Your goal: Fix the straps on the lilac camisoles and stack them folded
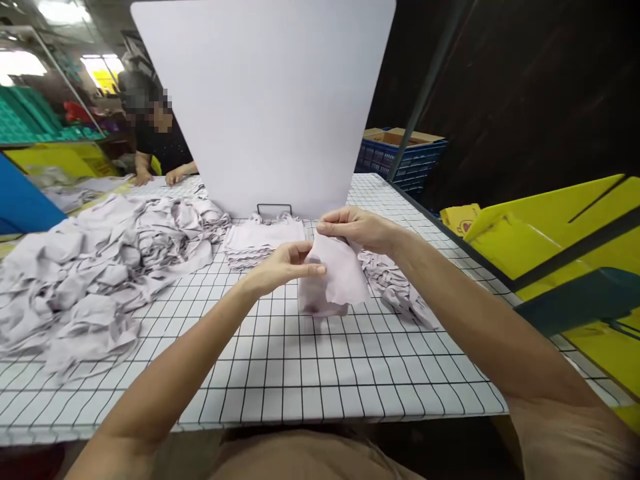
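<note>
A pale pinkish-grey piece of fabric hangs between my two hands, above the middle of the checked table. My right hand pinches its upper edge, fingers closed. On its left side my left hand grips it between thumb and fingers. The lower part of the cloth droops and looks slightly blurred. Just behind my left hand lies a neat stack of similar fabric pieces. To the right, partly behind my right forearm, is a loose bunch of the same fabric.
A large crumpled heap of fabric covers the table's left side. A tall white board stands behind the stack. Blue crates and yellow panels flank the table's right edge. Across the table at left, a co-worker rests both hands on it.
</note>
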{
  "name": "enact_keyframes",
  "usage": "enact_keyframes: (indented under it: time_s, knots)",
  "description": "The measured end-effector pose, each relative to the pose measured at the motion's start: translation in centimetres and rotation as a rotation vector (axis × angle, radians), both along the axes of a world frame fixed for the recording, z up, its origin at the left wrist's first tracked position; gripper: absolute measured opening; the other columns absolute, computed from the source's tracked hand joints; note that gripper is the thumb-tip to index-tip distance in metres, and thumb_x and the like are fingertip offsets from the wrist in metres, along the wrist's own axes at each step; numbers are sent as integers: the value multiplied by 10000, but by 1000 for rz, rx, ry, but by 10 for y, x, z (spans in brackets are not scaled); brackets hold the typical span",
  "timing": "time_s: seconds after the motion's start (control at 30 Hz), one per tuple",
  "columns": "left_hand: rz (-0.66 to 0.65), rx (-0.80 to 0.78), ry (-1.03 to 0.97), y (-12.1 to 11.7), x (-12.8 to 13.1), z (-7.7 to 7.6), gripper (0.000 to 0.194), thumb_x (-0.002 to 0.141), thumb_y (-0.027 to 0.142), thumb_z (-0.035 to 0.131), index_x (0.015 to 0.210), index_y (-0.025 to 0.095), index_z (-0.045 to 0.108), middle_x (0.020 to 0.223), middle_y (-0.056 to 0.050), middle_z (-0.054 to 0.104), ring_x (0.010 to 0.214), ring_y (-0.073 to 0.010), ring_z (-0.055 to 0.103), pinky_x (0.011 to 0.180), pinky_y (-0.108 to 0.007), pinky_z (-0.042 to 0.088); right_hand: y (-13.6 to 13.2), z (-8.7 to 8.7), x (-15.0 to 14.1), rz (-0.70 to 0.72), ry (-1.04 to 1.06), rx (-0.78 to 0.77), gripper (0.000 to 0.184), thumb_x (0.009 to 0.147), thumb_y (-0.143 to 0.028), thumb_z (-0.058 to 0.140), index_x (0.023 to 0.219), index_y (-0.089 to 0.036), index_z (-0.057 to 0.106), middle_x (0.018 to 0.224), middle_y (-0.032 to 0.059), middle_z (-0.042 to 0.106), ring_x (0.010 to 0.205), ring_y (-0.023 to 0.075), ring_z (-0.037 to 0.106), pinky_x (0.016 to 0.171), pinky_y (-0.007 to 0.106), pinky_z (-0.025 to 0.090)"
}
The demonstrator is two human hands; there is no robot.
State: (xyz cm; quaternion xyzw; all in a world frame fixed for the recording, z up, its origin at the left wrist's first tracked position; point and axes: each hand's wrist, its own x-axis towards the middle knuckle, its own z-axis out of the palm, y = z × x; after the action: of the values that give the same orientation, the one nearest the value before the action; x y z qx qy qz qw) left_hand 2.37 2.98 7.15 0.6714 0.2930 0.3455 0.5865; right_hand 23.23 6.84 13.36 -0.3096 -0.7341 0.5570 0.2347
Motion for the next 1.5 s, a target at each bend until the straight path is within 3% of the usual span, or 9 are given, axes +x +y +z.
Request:
enact_keyframes:
  time_s: [0.13,0.37,0.53,0.63,0.77,1.03,1.2,1.33,1.5]
  knots:
    - [30,-227,-68,-22,-34,-8,336,713,398,869,789,130,683,703,-2,641,595,-87,574,521,-188,409,-5,-7,-6,29,-12,-77,377,811,-466,785,728,-132,631,644,-26,530,551,66,466,466,193,343]
    - [299,-421,-36,-40,-94,-37,385,708,467,841,795,152,638,710,5,602,587,-92,547,526,-211,432,16,-55,-26,-89,-100,-136,308,756,-424,821,814,-154,684,757,21,636,620,107,542,541,235,432]
    - [798,-37,314,-50,-129,-102,307,725,333,789,963,163,694,1026,-88,702,956,-209,646,909,-393,524,14,-126,-30,-452,-446,376,134,797,-301,744,820,-177,698,895,87,706,806,213,621,759,372,500]
    - [780,113,398,-77,-137,-135,231,806,350,722,965,185,705,1034,-84,709,968,-222,657,920,-415,531,-18,-161,-22,-350,-426,468,134,866,-304,641,845,-187,704,869,79,713,804,222,634,761,379,503]
    - [678,404,486,-103,-117,-152,114,901,291,654,941,196,701,943,-70,691,922,-221,647,833,-387,537,-56,-189,-26,-223,-526,687,159,854,-304,642,922,-171,696,973,129,698,931,286,610,850,444,476]
    - [311,726,576,-111,-30,-160,276,879,380,719,1033,155,673,1009,-118,673,925,-256,625,790,-398,554,-31,-193,-19,-317,-583,639,197,861,-159,508,963,-180,675,916,88,695,823,222,598,789,362,476]
    - [331,478,411,-105,-25,-162,172,947,240,586,829,182,697,936,-109,701,909,-242,634,818,-405,531,-50,-182,0,119,-492,447,264,799,-471,749,902,-229,765,1069,94,669,1059,281,533,960,480,429]
    - [338,-54,69,-82,-53,-126,239,888,411,683,836,179,703,879,-67,698,769,-170,637,665,-284,519,-58,-171,0,-4,-311,271,332,870,-518,671,810,-201,747,970,93,678,1040,262,553,947,458,439]
    - [244,-428,-6,-48,-84,-59,391,788,547,769,840,168,685,623,25,572,447,-68,469,385,-175,331,-38,-116,-21,-60,-40,-72,402,821,-561,727,769,-169,653,675,-21,549,600,110,498,533,236,360]
